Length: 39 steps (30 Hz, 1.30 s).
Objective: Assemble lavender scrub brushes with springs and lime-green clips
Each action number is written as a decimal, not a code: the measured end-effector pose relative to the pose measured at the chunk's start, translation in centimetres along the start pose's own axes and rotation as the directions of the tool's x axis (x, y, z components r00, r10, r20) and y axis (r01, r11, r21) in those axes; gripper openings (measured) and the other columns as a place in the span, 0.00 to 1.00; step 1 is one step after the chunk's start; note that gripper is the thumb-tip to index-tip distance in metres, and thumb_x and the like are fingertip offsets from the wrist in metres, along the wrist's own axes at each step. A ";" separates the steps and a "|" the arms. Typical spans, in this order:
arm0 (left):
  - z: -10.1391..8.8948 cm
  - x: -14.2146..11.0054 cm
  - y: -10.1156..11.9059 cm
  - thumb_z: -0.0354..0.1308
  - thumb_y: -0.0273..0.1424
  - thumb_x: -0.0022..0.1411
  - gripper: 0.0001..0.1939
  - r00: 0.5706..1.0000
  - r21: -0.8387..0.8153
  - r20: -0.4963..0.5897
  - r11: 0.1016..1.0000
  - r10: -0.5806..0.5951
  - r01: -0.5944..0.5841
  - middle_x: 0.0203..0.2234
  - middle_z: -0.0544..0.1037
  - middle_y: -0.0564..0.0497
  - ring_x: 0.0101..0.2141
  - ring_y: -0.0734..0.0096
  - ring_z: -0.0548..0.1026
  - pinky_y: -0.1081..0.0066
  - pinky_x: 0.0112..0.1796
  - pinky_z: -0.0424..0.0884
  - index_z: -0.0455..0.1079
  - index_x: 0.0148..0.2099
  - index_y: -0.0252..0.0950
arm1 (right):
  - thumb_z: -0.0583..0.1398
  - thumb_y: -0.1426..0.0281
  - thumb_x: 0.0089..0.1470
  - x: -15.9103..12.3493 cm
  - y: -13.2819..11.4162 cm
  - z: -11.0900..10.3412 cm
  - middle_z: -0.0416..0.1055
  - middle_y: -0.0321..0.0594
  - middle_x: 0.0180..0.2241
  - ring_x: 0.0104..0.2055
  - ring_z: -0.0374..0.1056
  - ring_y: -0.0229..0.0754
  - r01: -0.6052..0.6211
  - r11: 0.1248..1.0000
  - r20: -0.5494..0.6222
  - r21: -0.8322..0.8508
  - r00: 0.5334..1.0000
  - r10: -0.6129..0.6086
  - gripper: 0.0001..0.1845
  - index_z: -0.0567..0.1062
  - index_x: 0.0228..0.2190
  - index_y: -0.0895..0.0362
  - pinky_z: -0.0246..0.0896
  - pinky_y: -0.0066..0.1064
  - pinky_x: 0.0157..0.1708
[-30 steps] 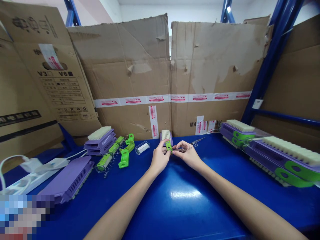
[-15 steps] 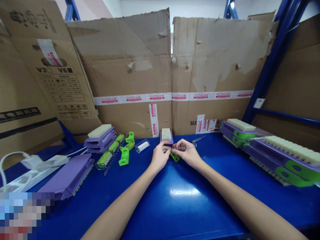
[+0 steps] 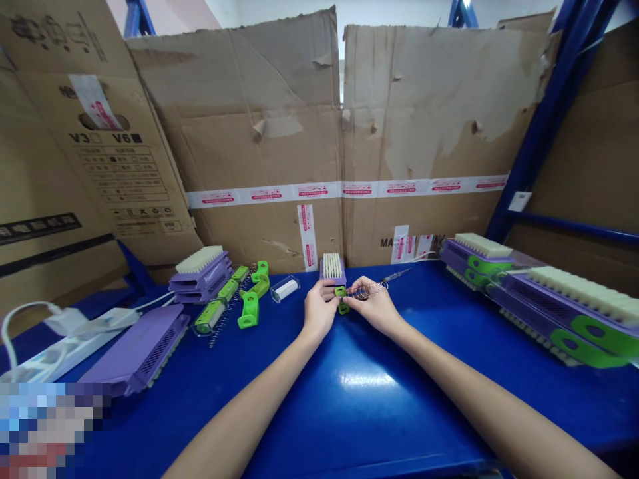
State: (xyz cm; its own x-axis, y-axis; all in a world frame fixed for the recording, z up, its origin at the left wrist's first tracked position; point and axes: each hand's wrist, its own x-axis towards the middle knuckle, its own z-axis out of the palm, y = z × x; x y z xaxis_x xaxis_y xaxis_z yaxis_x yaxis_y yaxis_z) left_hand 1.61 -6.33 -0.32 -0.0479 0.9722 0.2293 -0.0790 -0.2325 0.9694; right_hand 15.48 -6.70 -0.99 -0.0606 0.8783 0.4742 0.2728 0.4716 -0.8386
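Between my hands, above the blue table, is a small green plastic part point(image 3: 341, 301). My left hand point(image 3: 320, 309) pinches it from the left side. My right hand point(image 3: 370, 303) is closed with its fingertips against the green part, and a metal coil spring point(image 3: 368, 291) is gripped in it, its coils sticking out to the right. Just behind my hands stands a purple brush block with pale bristles point(image 3: 332, 267). A thin screwdriver point(image 3: 396, 275) lies to the right of the spring. How the spring meets the green part is hidden by my fingers.
On the left are stacked purple brush parts point(image 3: 202, 279), a large purple cover point(image 3: 134, 352), green pieces point(image 3: 249, 309), loose springs point(image 3: 219, 326), a clear box point(image 3: 285, 289) and a white power strip point(image 3: 74, 346). Purple-green brush assemblies point(image 3: 559, 299) line the right. Cardboard point(image 3: 239, 146) walls the back.
The green part has turned more upright between my fingers, and more of it shows. The spring's free end has shifted slightly left. My hands stay close together.
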 end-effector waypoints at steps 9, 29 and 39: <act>-0.1 0.3 -0.7 0.56 0.12 0.46 0.18 0.993 0.197 -0.037 0.975 0.112 -0.102 0.30 0.77 0.47 0.32 0.71 0.76 0.70 0.37 0.72 0.71 0.40 0.31 | 0.63 0.64 0.41 0.0 0.1 0.1 0.70 0.36 0.27 0.29 0.66 0.40 -0.007 0.999 0.044 -0.031 0.999 0.009 0.11 0.66 0.25 0.55 0.61 0.31 0.30; -0.9 0.8 -0.3 0.58 0.12 0.45 0.16 0.983 0.093 0.179 0.996 -0.031 0.014 0.28 0.79 0.47 0.31 0.72 0.77 0.74 0.34 0.73 0.73 0.37 0.29 | 0.61 0.71 0.46 -0.2 0.3 -1.0 0.74 0.39 0.34 0.34 0.69 0.40 0.241 0.954 0.209 -0.176 0.957 -0.203 0.14 0.75 0.38 0.54 0.64 0.32 0.36; -0.9 0.6 -0.7 0.61 0.19 0.49 0.14 0.958 0.011 0.249 0.989 -0.143 0.145 0.25 0.75 0.50 0.26 0.74 0.76 0.74 0.28 0.73 0.69 0.40 0.30 | 0.62 0.72 0.46 -0.2 0.1 -0.7 0.72 0.39 0.31 0.32 0.68 0.40 0.229 0.943 0.156 -0.240 0.968 -0.195 0.05 0.76 0.30 0.53 0.63 0.32 0.34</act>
State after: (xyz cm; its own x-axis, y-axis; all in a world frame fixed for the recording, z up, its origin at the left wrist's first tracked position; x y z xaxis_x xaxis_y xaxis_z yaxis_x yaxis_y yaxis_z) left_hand 0.74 -5.64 -0.94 0.2129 0.9716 0.1032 -0.0742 -0.0892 0.9932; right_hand 16.23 -6.89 -0.99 -0.2620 0.7708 0.5807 0.4741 0.6269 -0.6182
